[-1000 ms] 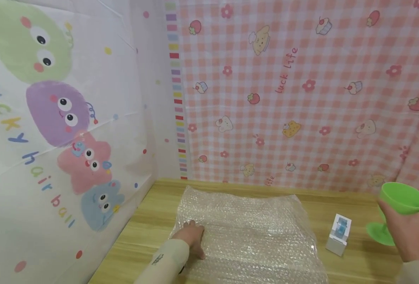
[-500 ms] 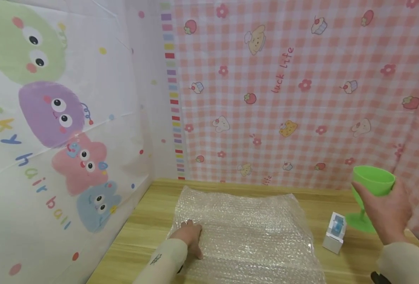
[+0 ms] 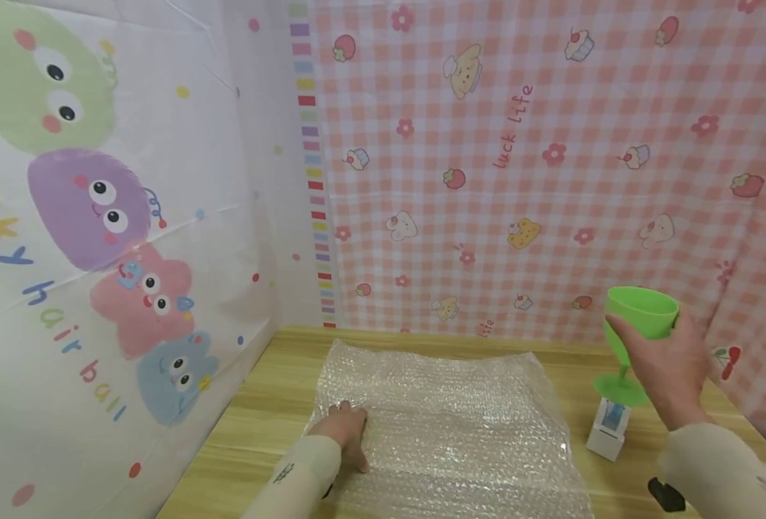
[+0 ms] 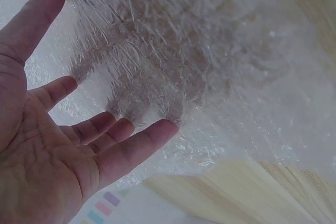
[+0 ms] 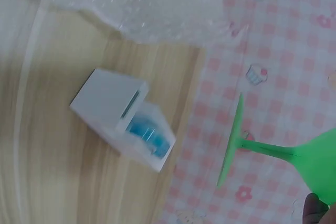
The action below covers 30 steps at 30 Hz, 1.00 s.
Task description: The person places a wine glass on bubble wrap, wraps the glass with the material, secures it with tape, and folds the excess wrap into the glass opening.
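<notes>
A sheet of clear bubble wrap [image 3: 448, 425] lies spread over the wooden table. My left hand [image 3: 344, 431] rests on its left part, and in the left wrist view the spread fingertips [image 4: 167, 127] touch the film. On the right, my right hand [image 3: 668, 360] grips a green plastic goblet [image 3: 639, 313] round its bowl. The goblet is upright, its foot held above the table. Just below that foot, in the head view, stands a small white tape dispenser [image 3: 606, 436] with a blue part inside; the goblet's foot hides its far end.
The wooden table [image 3: 247, 418] shows on both sides of the bubble wrap. A pink checked cloth [image 3: 422, 180] hangs behind it, and a white printed sheet [image 3: 227, 238] hangs along the left edge.
My right hand has carried the goblet leftward and up, from the right of the dispenser to over its far end. The left hand has stayed on the bubble wrap.
</notes>
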Each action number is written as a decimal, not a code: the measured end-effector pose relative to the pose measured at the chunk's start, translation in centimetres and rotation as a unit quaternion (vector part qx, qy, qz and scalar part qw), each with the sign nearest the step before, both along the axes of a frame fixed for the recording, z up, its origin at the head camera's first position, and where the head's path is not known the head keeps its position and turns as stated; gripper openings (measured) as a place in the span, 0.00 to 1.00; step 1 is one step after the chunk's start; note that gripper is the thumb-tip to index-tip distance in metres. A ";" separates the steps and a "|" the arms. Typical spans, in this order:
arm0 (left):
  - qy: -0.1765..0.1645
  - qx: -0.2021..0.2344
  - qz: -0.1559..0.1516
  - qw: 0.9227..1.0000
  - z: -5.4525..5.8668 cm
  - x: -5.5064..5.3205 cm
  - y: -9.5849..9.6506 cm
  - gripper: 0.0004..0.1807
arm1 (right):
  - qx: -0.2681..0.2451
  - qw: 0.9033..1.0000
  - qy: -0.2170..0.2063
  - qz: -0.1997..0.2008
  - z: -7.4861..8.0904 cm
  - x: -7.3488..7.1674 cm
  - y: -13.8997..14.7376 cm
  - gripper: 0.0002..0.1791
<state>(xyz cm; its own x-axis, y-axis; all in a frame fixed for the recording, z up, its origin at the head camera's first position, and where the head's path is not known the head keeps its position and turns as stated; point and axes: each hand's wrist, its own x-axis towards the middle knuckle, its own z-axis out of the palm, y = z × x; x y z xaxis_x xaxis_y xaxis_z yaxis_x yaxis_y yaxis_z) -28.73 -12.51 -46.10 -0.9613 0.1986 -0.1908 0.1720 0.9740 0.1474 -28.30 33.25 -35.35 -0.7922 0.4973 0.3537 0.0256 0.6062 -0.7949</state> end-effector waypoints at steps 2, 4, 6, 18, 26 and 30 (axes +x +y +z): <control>0.000 0.000 0.000 1.000 0.0 0.0 0.0 0.39 | 0.000 1.000 -0.003 0.012 0.1 -0.1 -0.6 0.51; 0.000 0.001 0.002 1.000 0.0 0.0 0.0 0.39 | -0.002 1.000 -0.004 0.023 0.2 -0.2 -1.2 0.51; -0.002 0.001 0.005 1.000 0.1 0.0 0.0 0.39 | -0.001 0.999 -0.010 0.035 0.2 -0.3 -1.7 0.52; 0.004 -0.004 0.009 1.000 0.0 -0.2 0.0 0.38 | 0.022 0.997 -0.025 0.075 -0.4 -0.7 -3.9 0.48; -0.011 -0.006 0.015 1.000 0.1 -0.2 0.2 0.39 | 0.025 0.992 -0.073 0.104 -1.0 -0.6 -4.9 0.50; -0.019 -0.005 0.019 1.000 0.2 -0.2 0.2 0.39 | 0.036 0.988 -0.094 0.116 -1.3 -0.6 -5.3 0.50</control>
<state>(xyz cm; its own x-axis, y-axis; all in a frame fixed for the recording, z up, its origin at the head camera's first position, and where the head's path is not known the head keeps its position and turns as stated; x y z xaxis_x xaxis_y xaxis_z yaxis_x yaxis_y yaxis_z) -28.98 -12.27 -45.90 -0.9602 0.1598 -0.2291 0.1291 0.9812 0.1437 -28.85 27.93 -36.63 -0.9373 0.2731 0.2167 0.0223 0.6673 -0.7445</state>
